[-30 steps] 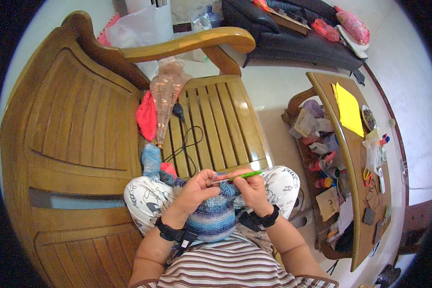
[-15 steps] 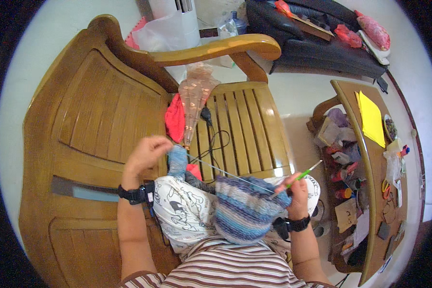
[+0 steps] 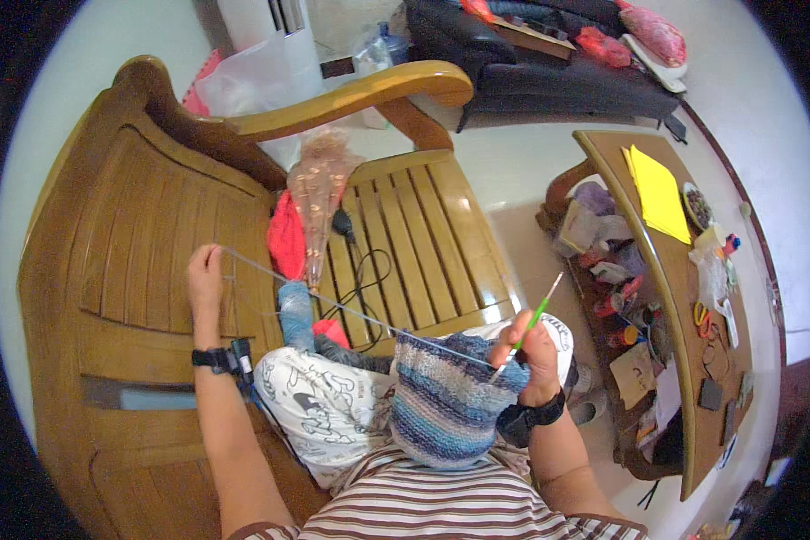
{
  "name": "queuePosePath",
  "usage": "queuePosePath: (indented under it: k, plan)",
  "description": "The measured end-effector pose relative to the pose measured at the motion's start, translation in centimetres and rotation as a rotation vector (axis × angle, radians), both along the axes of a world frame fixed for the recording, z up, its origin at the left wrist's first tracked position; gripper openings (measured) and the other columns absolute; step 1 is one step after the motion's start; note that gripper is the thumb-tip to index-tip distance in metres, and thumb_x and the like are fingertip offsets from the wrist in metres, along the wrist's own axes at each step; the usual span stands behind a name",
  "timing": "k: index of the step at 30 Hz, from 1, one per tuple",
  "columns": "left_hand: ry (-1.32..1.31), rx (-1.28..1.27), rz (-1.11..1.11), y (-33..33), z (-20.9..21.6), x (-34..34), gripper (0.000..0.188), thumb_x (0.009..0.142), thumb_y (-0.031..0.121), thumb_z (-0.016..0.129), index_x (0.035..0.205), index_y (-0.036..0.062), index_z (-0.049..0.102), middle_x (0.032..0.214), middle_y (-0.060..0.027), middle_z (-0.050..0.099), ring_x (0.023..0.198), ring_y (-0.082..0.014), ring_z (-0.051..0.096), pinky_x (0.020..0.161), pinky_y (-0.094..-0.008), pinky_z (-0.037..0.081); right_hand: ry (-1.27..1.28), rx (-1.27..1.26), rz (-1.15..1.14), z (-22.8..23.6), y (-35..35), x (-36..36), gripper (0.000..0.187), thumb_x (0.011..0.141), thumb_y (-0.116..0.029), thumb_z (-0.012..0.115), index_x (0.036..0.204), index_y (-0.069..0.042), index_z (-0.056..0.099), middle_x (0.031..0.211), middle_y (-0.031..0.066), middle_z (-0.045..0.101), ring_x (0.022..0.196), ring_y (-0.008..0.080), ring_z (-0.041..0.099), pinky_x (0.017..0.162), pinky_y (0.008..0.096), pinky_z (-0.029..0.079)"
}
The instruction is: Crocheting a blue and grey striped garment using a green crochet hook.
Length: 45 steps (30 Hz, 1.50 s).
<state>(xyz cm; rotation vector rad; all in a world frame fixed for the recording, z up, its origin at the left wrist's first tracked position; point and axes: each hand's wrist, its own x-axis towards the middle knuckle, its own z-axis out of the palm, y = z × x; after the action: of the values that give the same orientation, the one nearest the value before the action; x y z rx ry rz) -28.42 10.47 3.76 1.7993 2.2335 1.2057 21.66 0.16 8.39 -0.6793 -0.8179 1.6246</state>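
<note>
A striped blue, grey and purple knitted piece lies bunched on my lap. My right hand is at its upper right edge, closed around a crochet hook with a green grip; the hook's pale lower end reaches the fabric edge. Out to the left, my left hand is raised over the bench with its fingertips pinched on a strand of light blue yarn. That strand runs taut across to the knitted piece. A blue ball of yarn sits beyond my left thigh.
The wooden bench holds a folded umbrella, red cloth and a black cable. At right stands a wooden table with yellow sheets, scissors and a crowded shelf underneath. A black sofa is at the back.
My left hand has moved left, away from the yarn ball, and the stretch of yarn between my hands is longer. The hook stands steeper. The whole view has shifted slightly.
</note>
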Motion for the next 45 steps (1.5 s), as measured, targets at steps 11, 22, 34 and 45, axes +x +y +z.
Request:
queuePosePath:
  k: [11,22,34,45]
  plan:
    - [0.168,-0.160,0.066,0.7,1.1,2.5,0.025,0.084,0.013,0.052,0.107,0.0042,0.057,0.100,-0.0133,0.058,0.091,-0.0212,0.055,0.080,-0.0314,0.043,-0.303,-0.072,-0.145,0.1,-0.7,1.7,0.021,0.091,-0.028,0.045,0.085,-0.009,0.048,0.066,0.0058,0.059,0.051,0.0121,0.050,0.048,0.0217,0.037]
    - [-1.458,-0.428,-1.075,-10.0,5.9,25.5,0.076,0.083,0.046,0.053,0.140,0.0124,0.015,0.136,-0.0116,0.031,0.114,-0.0224,0.043,0.091,-0.0364,0.037,0.007,-0.111,0.257,-0.4,2.4,-5.4,0.020,0.089,-0.027,0.050,0.091,-0.007,0.055,0.080,0.0070,0.065,0.056,0.0056,0.047,0.051,0.0177,0.035]
    - [-0.667,-0.030,-0.998,-7.5,1.6,25.8,0.069,0.080,0.058,0.048,0.124,0.0055,0.041,0.129,-0.0127,0.040,0.117,-0.0265,0.041,0.099,-0.0371,0.028,0.015,-0.089,0.362,-0.6,2.2,-4.7,0.023,0.087,-0.029,0.053,0.090,-0.006,0.053,0.080,0.0161,0.065,0.061,0.0098,0.059,0.053,0.0171,0.043]
    - [-1.663,-0.301,-0.933,-9.5,2.6,28.8,0.076,0.082,0.013,0.058,0.140,0.0205,0.009,0.126,-0.0179,0.044,0.111,-0.0264,0.048,0.096,-0.0360,0.034,-0.167,-0.042,-0.006,-2.2,1.3,-4.6,0.017,0.090,-0.021,0.050,0.092,-0.006,0.057,0.079,0.0045,0.062,0.060,0.0065,0.049,0.053,0.0191,0.037]
